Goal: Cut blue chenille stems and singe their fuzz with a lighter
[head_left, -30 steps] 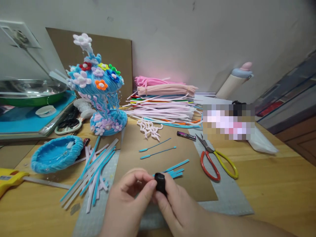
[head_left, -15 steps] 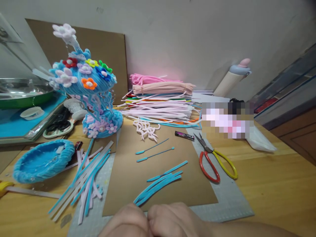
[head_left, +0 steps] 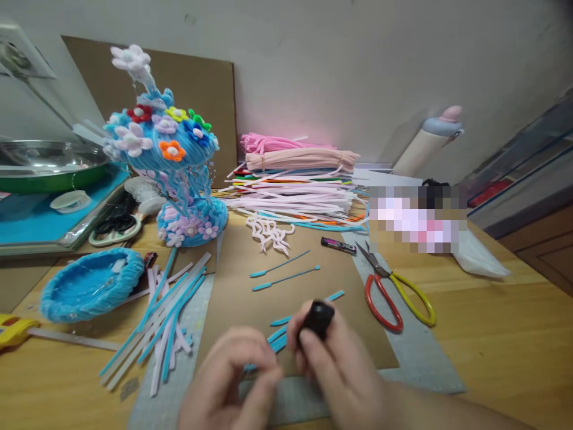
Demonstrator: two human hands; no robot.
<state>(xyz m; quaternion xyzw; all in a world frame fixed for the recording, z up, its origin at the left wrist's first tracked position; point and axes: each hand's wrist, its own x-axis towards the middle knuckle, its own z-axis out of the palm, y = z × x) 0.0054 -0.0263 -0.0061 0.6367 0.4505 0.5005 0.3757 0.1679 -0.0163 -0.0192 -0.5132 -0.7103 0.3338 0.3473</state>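
Observation:
My right hand (head_left: 335, 364) is closed around a small black object with a rounded end (head_left: 317, 318), held over the cardboard sheet; its kind is not clear. My left hand (head_left: 237, 379) is beside it, thumb and forefinger pinched together, and whatever is between the tips is hidden. Partly behind both hands lie several blue pipe cleaner pieces (head_left: 278, 341). Farther back on the cardboard (head_left: 233, 304) are two blue pieces with thin bare stems (head_left: 286, 279) and white bent pipe cleaner shapes (head_left: 268, 234).
Red-and-yellow-handled scissors (head_left: 380, 273) lie at right near a small dark tube (head_left: 339, 245). At left are a blue fuzzy bowl (head_left: 92, 286), loose blue and white strips (head_left: 165, 322) and a flower-covered blue ornament (head_left: 168, 143). Pipe cleaner bundles (head_left: 299, 161) are stacked behind.
My hands were together at the bottom edge. They have risen and parted, and the black object now shows in my right hand. The whole view has shifted slightly.

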